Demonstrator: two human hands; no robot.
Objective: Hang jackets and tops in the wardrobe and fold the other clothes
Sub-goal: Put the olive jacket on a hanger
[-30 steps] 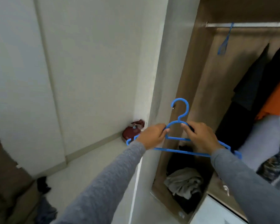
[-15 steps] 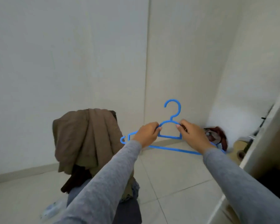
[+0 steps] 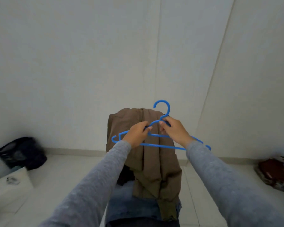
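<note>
Up front, left hand [image 3: 136,134] and right hand [image 3: 174,130] gripping blue hanger [image 3: 156,145], brown jacket [image 3: 147,153] draped behind

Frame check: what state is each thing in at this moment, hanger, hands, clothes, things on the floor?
hanger: bare, no garment on it, held up with the hook upward.
left hand: grips the hanger's left shoulder.
right hand: grips the hanger at the hook's base.
jacket: unhung, draped crumpled over a pile.
denim: unfolded, under the jacket.
basket: on the floor, blurred.
bag: on the floor by the wall.
</note>
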